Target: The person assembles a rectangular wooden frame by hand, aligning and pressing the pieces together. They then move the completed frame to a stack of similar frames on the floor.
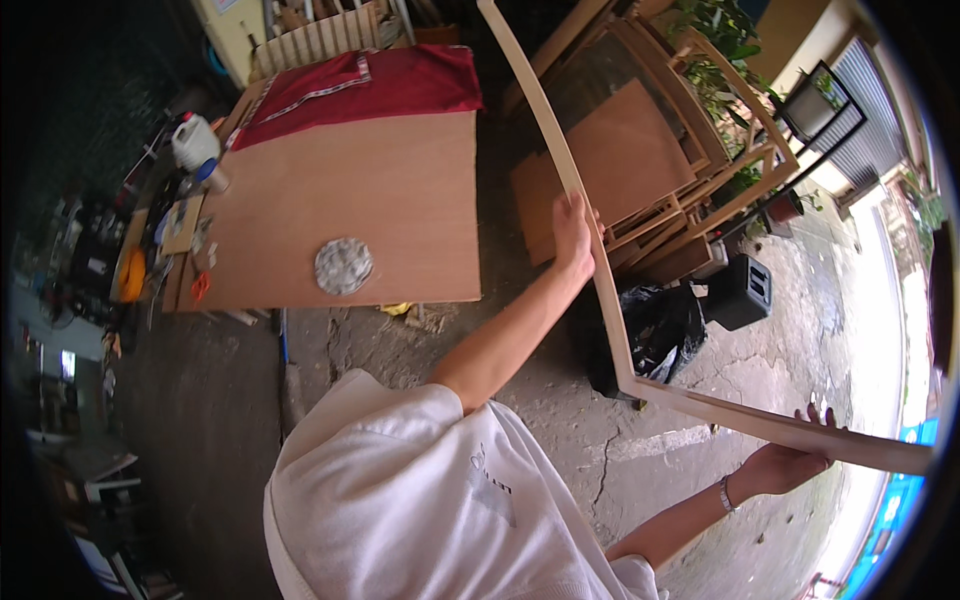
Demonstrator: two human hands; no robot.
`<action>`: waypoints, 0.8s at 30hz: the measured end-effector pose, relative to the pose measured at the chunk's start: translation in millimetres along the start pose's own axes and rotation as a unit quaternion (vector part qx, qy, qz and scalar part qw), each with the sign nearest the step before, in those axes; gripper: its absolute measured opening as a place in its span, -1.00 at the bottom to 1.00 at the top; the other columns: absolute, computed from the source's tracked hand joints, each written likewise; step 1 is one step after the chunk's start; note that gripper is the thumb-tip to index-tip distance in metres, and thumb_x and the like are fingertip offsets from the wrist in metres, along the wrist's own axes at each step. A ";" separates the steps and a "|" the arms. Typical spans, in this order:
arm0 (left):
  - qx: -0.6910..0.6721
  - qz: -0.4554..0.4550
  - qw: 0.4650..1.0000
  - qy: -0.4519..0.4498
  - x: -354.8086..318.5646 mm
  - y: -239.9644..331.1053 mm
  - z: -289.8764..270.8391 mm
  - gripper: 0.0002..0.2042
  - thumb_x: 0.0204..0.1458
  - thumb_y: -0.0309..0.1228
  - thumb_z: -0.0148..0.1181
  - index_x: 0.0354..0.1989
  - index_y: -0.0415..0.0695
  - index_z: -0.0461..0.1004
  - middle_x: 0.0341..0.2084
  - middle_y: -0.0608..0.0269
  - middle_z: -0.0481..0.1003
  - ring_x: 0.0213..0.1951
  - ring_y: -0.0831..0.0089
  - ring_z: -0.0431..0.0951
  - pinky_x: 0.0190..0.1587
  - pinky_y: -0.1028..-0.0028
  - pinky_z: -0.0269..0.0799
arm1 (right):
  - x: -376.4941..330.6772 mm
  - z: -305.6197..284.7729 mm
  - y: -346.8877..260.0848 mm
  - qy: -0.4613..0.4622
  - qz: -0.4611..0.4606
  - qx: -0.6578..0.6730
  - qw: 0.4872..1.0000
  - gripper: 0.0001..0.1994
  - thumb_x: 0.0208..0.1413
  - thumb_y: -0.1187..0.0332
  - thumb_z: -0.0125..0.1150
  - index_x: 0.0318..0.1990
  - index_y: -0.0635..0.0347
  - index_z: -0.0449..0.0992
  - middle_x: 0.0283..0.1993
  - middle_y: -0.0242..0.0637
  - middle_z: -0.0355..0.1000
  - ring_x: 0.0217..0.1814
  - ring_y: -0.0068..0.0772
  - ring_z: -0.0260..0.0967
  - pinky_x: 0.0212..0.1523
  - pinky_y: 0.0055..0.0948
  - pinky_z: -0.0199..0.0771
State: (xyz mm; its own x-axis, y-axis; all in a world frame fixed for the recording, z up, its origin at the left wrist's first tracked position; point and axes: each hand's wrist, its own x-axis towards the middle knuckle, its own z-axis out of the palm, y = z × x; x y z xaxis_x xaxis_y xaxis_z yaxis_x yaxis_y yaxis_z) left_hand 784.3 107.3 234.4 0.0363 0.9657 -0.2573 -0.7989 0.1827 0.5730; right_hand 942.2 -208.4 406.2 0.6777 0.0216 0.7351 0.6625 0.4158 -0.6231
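Observation:
Two pale wooden strips meet at a corner and form part of a wooden frame held up in front of me. My left hand wraps around the strip that runs up and away. Under the strip that reaches to the right, my right hand supports it, with fingertips showing past its far side. A bracelet circles my right wrist. The frame's right end runs out toward the rim of the picture, so whatever it joins there cannot be seen.
A board-topped table at left bears a red cloth, a round grey-white bundle, a white jug and orange scissors. Wooden frames lean at right, near a black plastic bag and a dark box on cracked concrete.

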 end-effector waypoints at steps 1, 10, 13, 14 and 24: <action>0.009 0.033 0.999 0.015 5.0 27.7 -8.9 -0.75 0.30 -0.05 0.01 -0.13 0.05 0.29 -0.53 0.33 0.39 -0.61 0.52 0.38 -0.60 0.51 0.35 | -4.8 -3.9 0.3 -0.011 0.022 0.026 0.999 -0.43 0.40 -0.06 -0.26 0.19 0.35 0.23 0.03 -0.04 0.38 -0.17 -0.20 0.48 -0.17 -0.33 0.52; 0.125 0.211 0.965 0.088 -9.1 279.1 -147.5 -0.65 0.23 -0.01 0.12 -0.09 -0.05 0.48 -0.40 0.32 0.41 -0.41 0.56 0.42 -0.46 0.51 0.40 | -146.1 14.2 9.2 -0.145 0.280 0.274 0.908 -0.61 0.40 0.17 -0.08 0.22 0.24 0.22 0.02 -0.12 0.42 0.00 -0.17 0.48 0.10 -0.14 0.50; 0.159 0.262 0.936 0.175 -12.4 351.6 -223.5 -0.64 0.29 -0.06 0.04 -0.06 -0.12 0.49 -0.40 0.26 0.43 -0.49 0.54 0.43 -0.52 0.54 0.38 | -213.2 39.2 8.8 -0.197 0.388 0.310 0.845 -0.66 0.39 0.30 -0.05 0.22 0.23 0.25 0.07 -0.10 0.42 0.11 -0.10 0.45 0.22 -0.08 0.44; 0.170 0.275 0.927 0.192 -11.5 371.7 -249.3 -0.64 0.31 -0.09 0.00 -0.05 -0.15 0.48 -0.39 0.24 0.45 -0.49 0.53 0.44 -0.54 0.55 0.38 | -238.7 45.0 9.3 -0.219 0.425 0.321 0.818 -0.68 0.38 0.34 -0.04 0.21 0.22 0.27 0.08 -0.09 0.43 0.15 -0.07 0.44 0.26 -0.06 0.41; 0.374 0.217 0.841 0.324 38.4 510.5 -483.9 -0.61 0.36 -0.14 -0.17 -0.19 -0.24 0.45 -0.46 0.21 0.49 -0.51 0.48 0.52 -0.60 0.50 0.38 | -499.7 111.3 -35.5 -0.190 0.642 0.346 0.657 -0.67 0.31 0.42 0.10 0.19 0.08 0.32 0.21 -0.21 0.38 0.28 -0.21 0.34 0.36 0.00 0.30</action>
State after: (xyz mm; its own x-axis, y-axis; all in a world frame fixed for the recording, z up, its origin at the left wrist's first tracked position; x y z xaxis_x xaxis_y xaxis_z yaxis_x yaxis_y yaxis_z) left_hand 87.3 148.2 140.5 -0.6903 0.7119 -0.1293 -0.0420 0.1391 0.9894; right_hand 544.5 -132.8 90.8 0.3205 0.9298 -0.1810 -0.7702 0.1446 -0.6212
